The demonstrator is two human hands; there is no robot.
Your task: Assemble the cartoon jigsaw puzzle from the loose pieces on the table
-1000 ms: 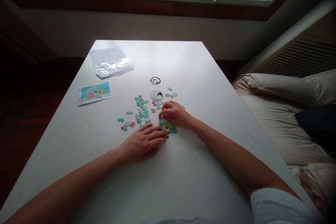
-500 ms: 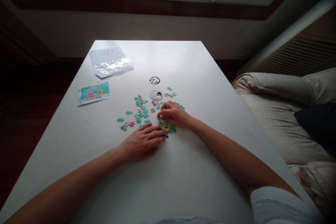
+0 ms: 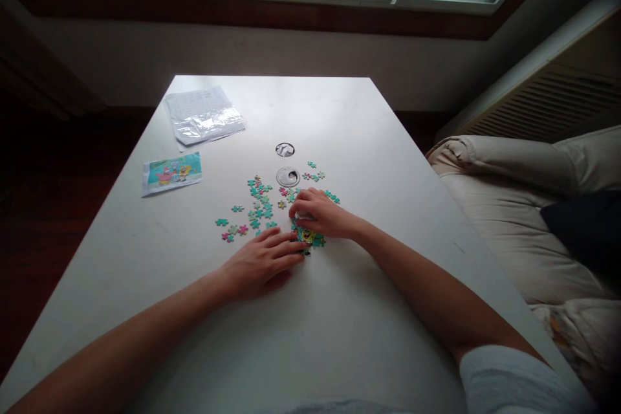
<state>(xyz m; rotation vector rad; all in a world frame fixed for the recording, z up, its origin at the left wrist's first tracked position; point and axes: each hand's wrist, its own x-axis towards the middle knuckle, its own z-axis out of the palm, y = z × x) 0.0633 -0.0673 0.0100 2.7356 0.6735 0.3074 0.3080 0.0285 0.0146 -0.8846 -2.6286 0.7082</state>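
A partly joined jigsaw puzzle (image 3: 307, 236), teal with a yellow cartoon figure, lies on the white table between my hands. My left hand (image 3: 259, 263) rests flat with fingers apart, its fingertips on the puzzle's left side. Bent over the upper edge of the puzzle is my right hand (image 3: 321, 212), its fingers curled down with the thumb beneath. It seems to grip a puzzle piece at the upper left corner, though the fingers mostly hide it. Loose puzzle pieces (image 3: 261, 207), teal, pale green and pink, are scattered left of and beyond the hands.
A small cartoon picture sheet (image 3: 172, 173) lies at the left of the white table (image 3: 330, 116). Behind it is a clear plastic bag with papers (image 3: 204, 116). Two round inserts, one a metal ring (image 3: 288, 176), are set in the tabletop. A beige sofa (image 3: 485, 220) stands at the right.
The right hand's fingers have shifted slightly at the puzzle's upper edge, and its wrist is a little lower. My left hand stays in place.
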